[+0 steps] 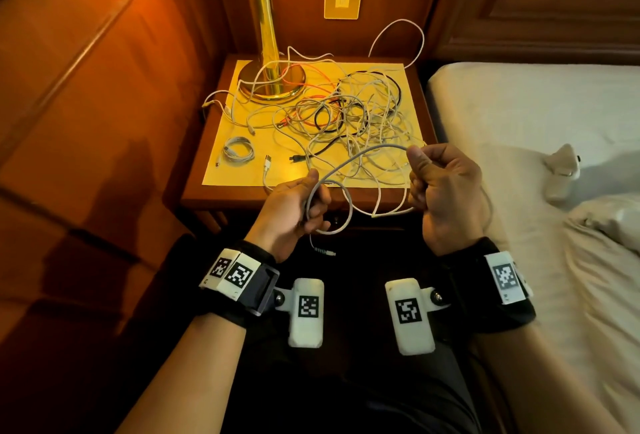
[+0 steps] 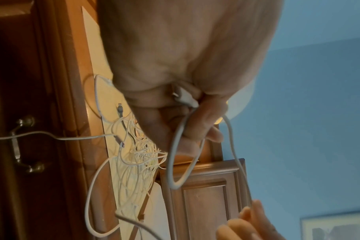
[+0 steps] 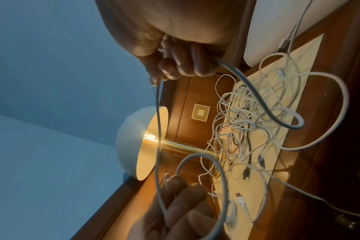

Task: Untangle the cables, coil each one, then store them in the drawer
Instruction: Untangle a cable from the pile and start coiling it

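The left hand (image 1: 298,207) and right hand (image 1: 445,191) are both gripping a thin grey braided cable (image 1: 360,153); light and floppy, it seems best pinched near its plug.

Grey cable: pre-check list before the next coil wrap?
1. Left hand grips grey cable: ok.
2. Right hand grips it too: ok.
3. One loop formed at the left hand: ok.
4. Grey cable free of the tangle on the nightstand: cannot tell.
5. Drawer open for storing: cannot tell; only its handle shows.
6. One coiled cable already set aside: ok.
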`<control>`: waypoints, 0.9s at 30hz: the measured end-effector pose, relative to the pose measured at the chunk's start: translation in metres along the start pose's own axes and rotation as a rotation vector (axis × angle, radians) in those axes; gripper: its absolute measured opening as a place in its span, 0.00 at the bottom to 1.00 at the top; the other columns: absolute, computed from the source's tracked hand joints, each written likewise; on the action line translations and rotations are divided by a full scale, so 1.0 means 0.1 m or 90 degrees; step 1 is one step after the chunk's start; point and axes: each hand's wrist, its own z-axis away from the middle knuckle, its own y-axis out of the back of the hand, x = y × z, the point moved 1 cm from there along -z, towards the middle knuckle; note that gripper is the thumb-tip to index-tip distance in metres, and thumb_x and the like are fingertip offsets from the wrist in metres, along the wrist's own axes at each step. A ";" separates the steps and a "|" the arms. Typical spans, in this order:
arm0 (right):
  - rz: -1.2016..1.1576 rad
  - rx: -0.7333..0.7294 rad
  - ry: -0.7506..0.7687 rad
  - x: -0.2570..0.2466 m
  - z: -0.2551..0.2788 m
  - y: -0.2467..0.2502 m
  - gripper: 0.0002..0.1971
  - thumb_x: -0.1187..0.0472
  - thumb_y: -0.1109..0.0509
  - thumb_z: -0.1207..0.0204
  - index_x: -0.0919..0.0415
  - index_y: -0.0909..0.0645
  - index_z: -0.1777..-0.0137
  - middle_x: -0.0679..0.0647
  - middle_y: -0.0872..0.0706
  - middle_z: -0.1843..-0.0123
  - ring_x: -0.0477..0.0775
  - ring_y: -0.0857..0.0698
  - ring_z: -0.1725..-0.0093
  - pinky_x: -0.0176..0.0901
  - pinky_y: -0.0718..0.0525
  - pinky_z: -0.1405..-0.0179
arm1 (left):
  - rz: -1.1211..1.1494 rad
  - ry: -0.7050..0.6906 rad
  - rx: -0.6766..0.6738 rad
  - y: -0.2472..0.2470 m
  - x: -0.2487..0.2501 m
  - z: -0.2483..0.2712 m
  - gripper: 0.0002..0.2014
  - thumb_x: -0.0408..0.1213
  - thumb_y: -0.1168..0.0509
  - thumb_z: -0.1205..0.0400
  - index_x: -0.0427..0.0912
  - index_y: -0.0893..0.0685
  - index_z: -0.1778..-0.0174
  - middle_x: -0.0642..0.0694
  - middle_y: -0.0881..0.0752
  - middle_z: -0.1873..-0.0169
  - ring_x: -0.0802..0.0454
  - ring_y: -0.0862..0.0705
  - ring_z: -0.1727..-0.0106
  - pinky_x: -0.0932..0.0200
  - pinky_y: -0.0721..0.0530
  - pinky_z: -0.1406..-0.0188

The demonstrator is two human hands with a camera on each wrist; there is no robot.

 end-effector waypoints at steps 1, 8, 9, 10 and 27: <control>0.007 0.003 -0.001 0.03 0.00 0.02 0.09 0.66 0.29 0.22 0.62 0.25 0.61 0.53 0.33 0.78 0.46 0.38 0.82 0.31 0.39 0.84 | 0.003 0.000 0.002 0.00 0.00 0.00 0.22 0.47 0.48 0.11 0.38 0.22 0.65 0.48 0.31 0.81 0.56 0.37 0.85 0.59 0.23 0.73; 0.102 -0.037 -0.013 0.24 0.06 0.15 0.09 0.64 0.27 0.24 0.61 0.23 0.63 0.49 0.29 0.80 0.44 0.36 0.82 0.33 0.37 0.85 | 0.072 0.017 0.065 0.05 0.07 0.00 0.22 0.47 0.46 0.12 0.41 0.27 0.71 0.52 0.37 0.87 0.58 0.43 0.88 0.64 0.31 0.81; 0.125 -0.045 -0.002 0.28 0.08 0.16 0.10 0.64 0.26 0.24 0.61 0.23 0.64 0.48 0.28 0.81 0.43 0.35 0.82 0.32 0.37 0.84 | 0.073 0.024 0.063 0.06 0.08 0.01 0.22 0.47 0.45 0.12 0.41 0.27 0.71 0.52 0.38 0.86 0.57 0.43 0.88 0.63 0.32 0.80; 0.149 -0.052 0.010 0.31 0.09 0.17 0.10 0.64 0.26 0.24 0.62 0.22 0.64 0.47 0.27 0.81 0.43 0.35 0.82 0.32 0.36 0.83 | 0.066 0.030 0.059 0.06 0.08 0.02 0.21 0.47 0.44 0.13 0.42 0.27 0.72 0.52 0.38 0.86 0.57 0.43 0.87 0.63 0.33 0.80; 0.165 -0.171 0.080 0.55 0.24 0.17 0.06 0.69 0.27 0.24 0.65 0.21 0.62 0.55 0.23 0.73 0.46 0.27 0.75 0.36 0.28 0.73 | 0.432 -0.155 -0.016 0.26 0.43 0.12 0.14 0.42 0.44 0.21 0.47 0.28 0.74 0.55 0.39 0.82 0.60 0.41 0.84 0.68 0.31 0.78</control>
